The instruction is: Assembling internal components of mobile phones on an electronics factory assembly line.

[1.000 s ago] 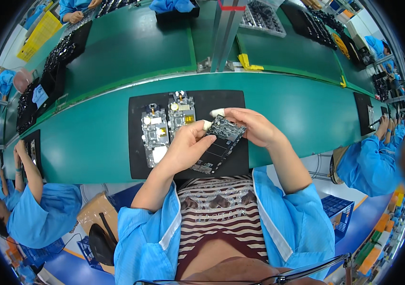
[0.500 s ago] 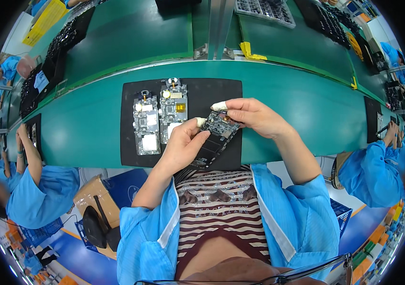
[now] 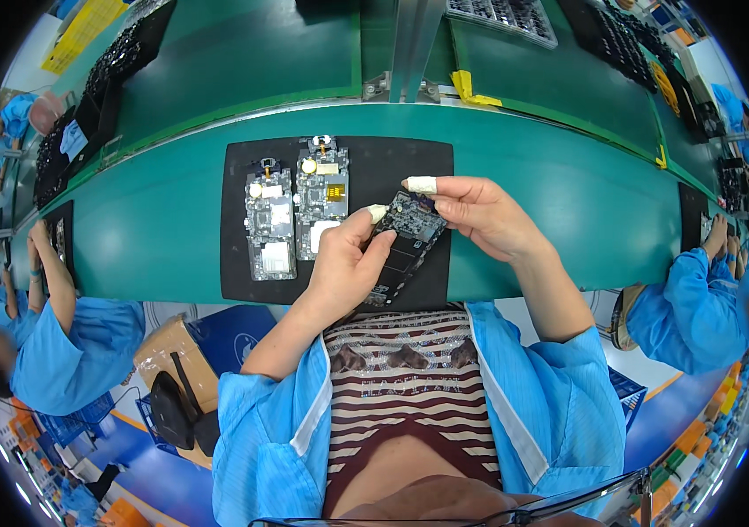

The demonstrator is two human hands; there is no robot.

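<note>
My left hand [image 3: 345, 268] is closed on the lower left side of a dark circuit board [image 3: 409, 241], tilted above the black mat [image 3: 374, 167]. At the board's top right corner, the thumb and index finger of my right hand [image 3: 488, 218] pinch its edge; whether a small part sits between them is hidden. A pale finger cot covers a fingertip on each hand. To the left, two populated circuit boards lie side by side on the mat: one [image 3: 270, 224] nearer the left edge, the other [image 3: 322, 195] beside my left hand and partly behind it.
The mat rests on a green bench [image 3: 155, 220]. A metal post [image 3: 408, 53] rises behind it, with yellow tape [image 3: 473, 90] at its foot. Co-workers in blue sit at left [image 3: 75, 351] and right [image 3: 699, 307]. A cardboard box [image 3: 163, 342] stands below the bench at left.
My right index finger has straightened across the board's top edge, and the thumb has shifted right to the corner. The board has risen slightly in the view, still in my left hand.
</note>
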